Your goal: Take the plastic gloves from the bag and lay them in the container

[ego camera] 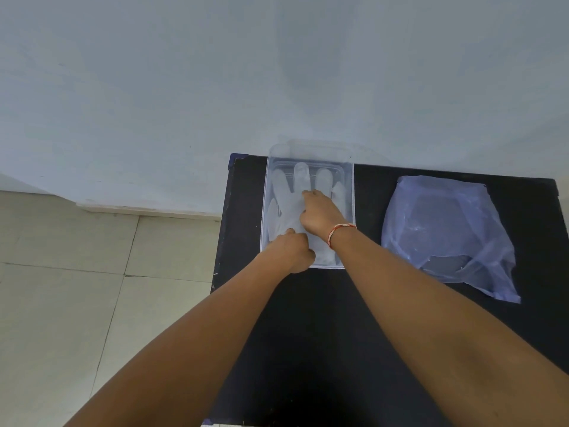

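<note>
A clear plastic container [350,192] stands on the black table, near its far left corner. A translucent plastic glove [286,195] lies flat inside it, fingers pointing away from me. My left hand [291,251] rests over the container's near left part, fingers curled down on the glove's cuff end. My right hand [320,215], with a red-and-white thread at the wrist, presses on the glove's palm with its fingers bent. The pale bluish plastic bag [446,232] lies flat to the right of the container, apart from both hands.
The black table [323,334] ends close to the container's left side, with tiled floor [77,288] beyond that edge. A pale wall [215,87] runs right behind the table's far edge. The bag reaches toward the table's right edge.
</note>
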